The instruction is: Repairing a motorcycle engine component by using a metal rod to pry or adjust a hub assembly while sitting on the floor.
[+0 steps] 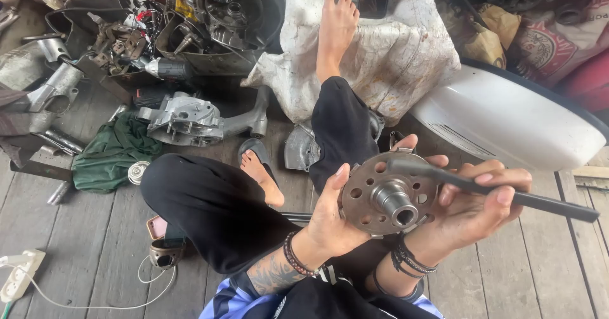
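- Wooden plank floor [558, 255], strewn with metal engine parts [184, 119], a green cloth [111, 151] and a white panel [507, 119].
- Held above crossed legs in black trousers [209, 205]: a round metal hub [387, 195], drilled with holes, hollow stub at centre.
- Left hand [330, 221] clamped on the hub's rim, thumb over the edge.
- Right hand [472, 208] closed around a dark metal rod [507, 195], tip resting on the hub's face.
- Looked heavy, stiff, probably greasy; best gripped at the rim.
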